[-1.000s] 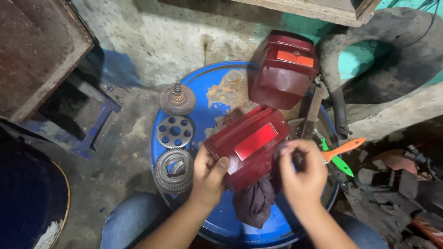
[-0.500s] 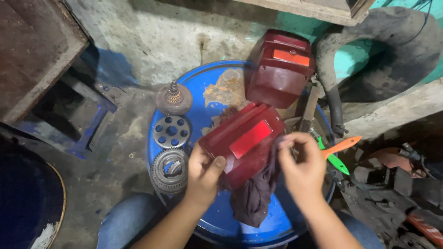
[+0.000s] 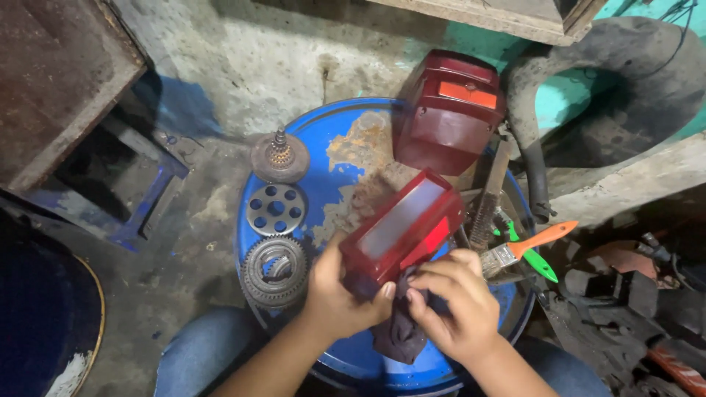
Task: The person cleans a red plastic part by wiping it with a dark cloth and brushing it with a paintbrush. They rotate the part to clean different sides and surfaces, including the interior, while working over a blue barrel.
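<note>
Tail-light lens [image 3: 401, 228] slants up-right from my gripping left hand [image 3: 338, 294], while my right hand [image 3: 448, 305] apparently pinches the dark rag [image 3: 397, 331] beneath it.

Drum top [image 3: 346, 125]: you have a round blue lid, rust-patched, at centre frame.
Second red housing [image 3: 450, 110]: you see it at the upper centre, on the drum's far edge.
Gears: toothed gear [image 3: 276, 270], holed disc [image 3: 275, 209] and splined hub [image 3: 280, 157] stacked up the left rim.
Brush [image 3: 528, 247]: orange handle, right of centre.
Tyre [image 3: 610, 81]: upper right.
</note>
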